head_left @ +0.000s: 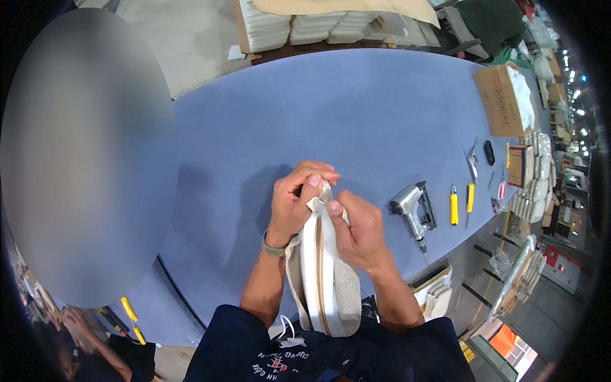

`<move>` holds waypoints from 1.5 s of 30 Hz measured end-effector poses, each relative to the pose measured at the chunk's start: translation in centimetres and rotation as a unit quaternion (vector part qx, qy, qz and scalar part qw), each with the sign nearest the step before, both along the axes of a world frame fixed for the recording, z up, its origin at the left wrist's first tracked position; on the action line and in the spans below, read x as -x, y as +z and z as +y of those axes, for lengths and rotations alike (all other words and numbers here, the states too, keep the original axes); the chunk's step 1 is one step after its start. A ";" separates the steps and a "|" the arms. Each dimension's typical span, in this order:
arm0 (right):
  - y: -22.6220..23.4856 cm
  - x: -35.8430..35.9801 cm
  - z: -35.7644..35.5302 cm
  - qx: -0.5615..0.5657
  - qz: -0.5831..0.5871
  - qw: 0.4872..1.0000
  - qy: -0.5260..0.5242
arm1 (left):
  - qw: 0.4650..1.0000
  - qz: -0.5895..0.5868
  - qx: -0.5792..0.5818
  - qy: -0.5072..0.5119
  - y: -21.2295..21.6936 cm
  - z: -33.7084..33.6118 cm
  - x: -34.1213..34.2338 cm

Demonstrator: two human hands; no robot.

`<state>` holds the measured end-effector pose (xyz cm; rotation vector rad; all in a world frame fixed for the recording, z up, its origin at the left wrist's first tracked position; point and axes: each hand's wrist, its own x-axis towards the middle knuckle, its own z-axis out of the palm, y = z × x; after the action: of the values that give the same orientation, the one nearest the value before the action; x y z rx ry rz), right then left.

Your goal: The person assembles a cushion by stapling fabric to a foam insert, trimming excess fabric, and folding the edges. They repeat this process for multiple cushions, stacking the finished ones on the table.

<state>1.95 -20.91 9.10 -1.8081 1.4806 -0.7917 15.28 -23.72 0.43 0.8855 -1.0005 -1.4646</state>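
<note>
A long padded piece (309,274) stands on edge between my forearms, one end against my body. It has white padding along a brown, wood-like strip, and loose grey-beige fabric (348,296) hangs down both sides. At its far end my left hand (294,202), with a watch on the wrist, pinches a folded flap of the fabric. Close beside it, my right hand (359,228) is closed on the fabric at the right edge, thumb on top. The fingers under the fabric are hidden. Right of my hands lies a pneumatic staple gun (412,209) on the blue-covered table (331,102).
Yellow-handled tools (454,207), pliers (472,162) and a red-handled screwdriver (502,190) lie at the table's right. A cardboard box (499,102) stands at the far right corner. Stacked white pads (331,28) are beyond the far edge. A co-worker's arms (95,334) show at lower left.
</note>
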 end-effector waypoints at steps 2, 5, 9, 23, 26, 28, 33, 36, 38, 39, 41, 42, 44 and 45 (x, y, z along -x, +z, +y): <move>0.4 -0.4 0.4 0.033 0.060 0.997 0.031 | 0.999 -0.023 0.026 0.027 0.0 0.2 0.2; 1.1 -1.2 1.3 0.040 0.127 0.988 0.074 | 0.997 -0.047 0.045 0.041 -0.4 0.2 0.0; 2.1 -2.8 2.1 0.015 0.224 0.968 0.116 | 0.999 0.003 0.038 0.034 -0.1 0.6 -1.1; 0.5 4.6 4.8 -0.187 -0.006 0.981 0.051 | 0.993 -0.066 0.091 -0.043 -0.8 1.4 -3.2; -4.6 13.9 6.2 -0.168 0.062 0.966 -0.184 | 0.992 -0.070 0.094 -0.056 -0.5 1.5 -2.9; -10.7 20.8 9.0 -0.167 0.198 0.937 -0.234 | 0.990 -0.086 0.092 -0.058 -0.5 1.7 -2.7; -15.3 24.4 9.8 -0.177 0.378 0.891 -0.179 | 0.987 -0.120 0.088 -0.060 0.2 2.1 -2.6; -15.3 25.5 9.2 -0.120 0.288 0.936 -0.164 | 0.986 -0.127 0.096 -0.056 0.1 2.1 -2.0; -13.9 26.2 9.0 -0.189 0.164 0.944 -0.214 | 0.985 -0.129 0.099 -0.057 -0.2 2.2 -2.1; -11.2 24.5 7.7 -0.234 0.092 0.935 -0.249 | 0.985 -0.133 0.099 -0.054 -0.3 2.3 -2.2; -3.5 18.1 3.8 -0.274 -0.102 0.921 -0.256 | 0.984 -0.135 0.101 -0.057 -0.4 2.1 -2.1; 0.1 15.7 2.4 -0.281 -0.129 0.929 -0.205 | 0.984 -0.135 0.102 -0.059 -0.4 1.9 -2.0; 3.4 13.8 0.9 -0.156 0.028 0.987 -0.014 | 0.984 -0.133 0.106 -0.060 -0.2 1.9 -2.1; 5.3 12.4 -0.7 -0.129 0.071 0.987 0.067 | 0.984 -0.133 0.102 -0.058 0.0 1.9 -2.0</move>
<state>-10.50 -21.64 14.37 -1.7725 1.4584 -0.3929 17.28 -21.83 0.46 0.8995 -1.3940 -1.3327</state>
